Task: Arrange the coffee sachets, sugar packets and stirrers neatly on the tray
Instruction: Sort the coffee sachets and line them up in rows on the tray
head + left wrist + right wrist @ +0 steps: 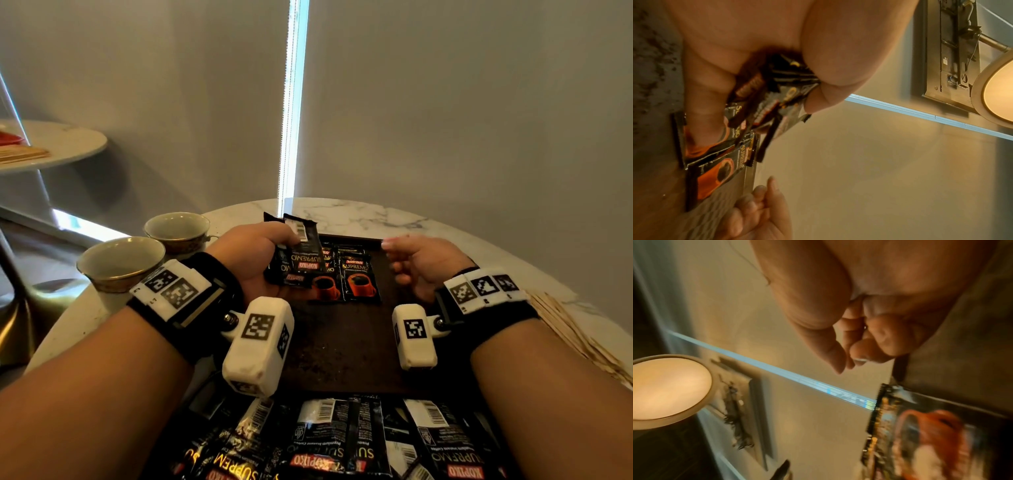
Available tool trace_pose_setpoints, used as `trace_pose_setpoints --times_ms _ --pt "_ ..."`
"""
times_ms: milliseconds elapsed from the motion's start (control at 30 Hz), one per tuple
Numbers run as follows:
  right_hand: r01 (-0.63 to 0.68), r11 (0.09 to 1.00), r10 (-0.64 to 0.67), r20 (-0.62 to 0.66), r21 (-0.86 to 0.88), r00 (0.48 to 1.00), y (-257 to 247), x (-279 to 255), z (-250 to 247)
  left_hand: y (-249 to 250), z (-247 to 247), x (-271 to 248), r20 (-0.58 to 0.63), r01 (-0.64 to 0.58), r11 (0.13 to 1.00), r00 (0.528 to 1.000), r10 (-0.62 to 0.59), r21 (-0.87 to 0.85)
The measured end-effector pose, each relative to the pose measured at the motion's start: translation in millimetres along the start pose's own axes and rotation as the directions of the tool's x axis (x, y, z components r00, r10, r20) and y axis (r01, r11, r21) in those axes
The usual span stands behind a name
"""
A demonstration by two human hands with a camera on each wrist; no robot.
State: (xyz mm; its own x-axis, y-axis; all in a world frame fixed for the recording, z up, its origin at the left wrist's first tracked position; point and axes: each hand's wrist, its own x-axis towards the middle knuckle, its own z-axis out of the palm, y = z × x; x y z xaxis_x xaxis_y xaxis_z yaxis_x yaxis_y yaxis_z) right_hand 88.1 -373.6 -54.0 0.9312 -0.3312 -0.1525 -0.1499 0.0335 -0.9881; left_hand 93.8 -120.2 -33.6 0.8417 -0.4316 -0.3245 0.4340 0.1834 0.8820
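The left hand [255, 255] grips a bunch of coffee sachets [301, 253] over the tray [342, 342]. At three o'clock, the right hand [423, 263] hangs loosely curled, holding nothing.

Glossy foil sachets [359, 277], marble table [376, 212]

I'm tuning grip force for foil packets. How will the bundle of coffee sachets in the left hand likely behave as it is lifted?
The coffee sachets look thin and glossy, so probably light and slippery. In the left hand they fan out unevenly in the left wrist view, so loose ones may slide free. Their ends jut out unbent, suggesting some stiffness.
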Motion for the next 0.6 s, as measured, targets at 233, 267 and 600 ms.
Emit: trace_pose_setpoints --times_ms 233,267,600 --pt "0.382 0.917 -0.317 0.373 -0.115 0.872 -38.6 -38.4 20.2 4.0 2.8 -6.5 0.04 -0.065 0.993 0.997 0.069 -0.097" --pt "0.42 0.894 -0.323 0.423 -0.158 0.846 -39.5 -43.7 23.7 4.3 4.1 -7.8 0.058 -0.067 0.992 0.996 0.073 -0.103" --pt "0.534 0.773 -0.345 0.48 -0.341 0.806 -39.2 -62.0 38.3 4.6 6.7 -14.9 0.15 -0.017 0.998 0.988 0.026 -0.062"
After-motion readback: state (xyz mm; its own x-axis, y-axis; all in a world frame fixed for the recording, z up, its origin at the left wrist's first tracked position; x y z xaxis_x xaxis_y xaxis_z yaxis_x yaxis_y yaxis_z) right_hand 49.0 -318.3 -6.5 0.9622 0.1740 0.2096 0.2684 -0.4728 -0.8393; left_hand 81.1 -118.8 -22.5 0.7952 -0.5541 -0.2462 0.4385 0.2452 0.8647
